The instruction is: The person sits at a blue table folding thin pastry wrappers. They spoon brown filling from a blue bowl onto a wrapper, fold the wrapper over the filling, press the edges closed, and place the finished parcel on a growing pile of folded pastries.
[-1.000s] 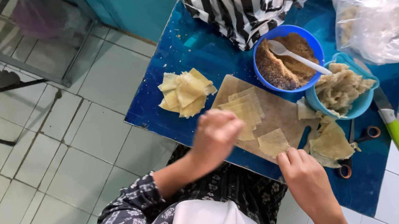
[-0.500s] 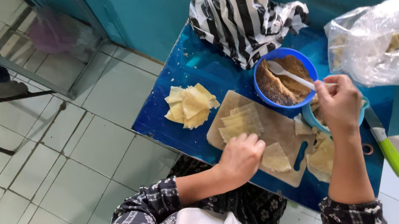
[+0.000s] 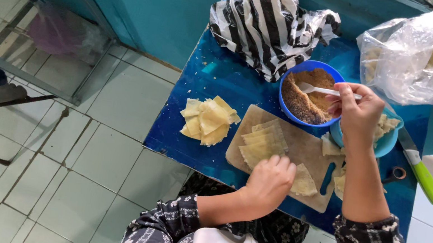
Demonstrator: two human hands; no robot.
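Right hand (image 3: 358,114) pinches the white plastic spoon (image 3: 325,90) over the blue bowl of brown filling (image 3: 310,98); left hand (image 3: 270,182), fingers curled, pins a wrapper (image 3: 304,182). Overloaded, the spoon could spill filling.

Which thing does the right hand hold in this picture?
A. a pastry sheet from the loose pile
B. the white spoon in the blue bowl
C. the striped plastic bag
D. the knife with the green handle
B: the right hand grips the handle of the white spoon, whose tip lies in the brown filling of the blue bowl.
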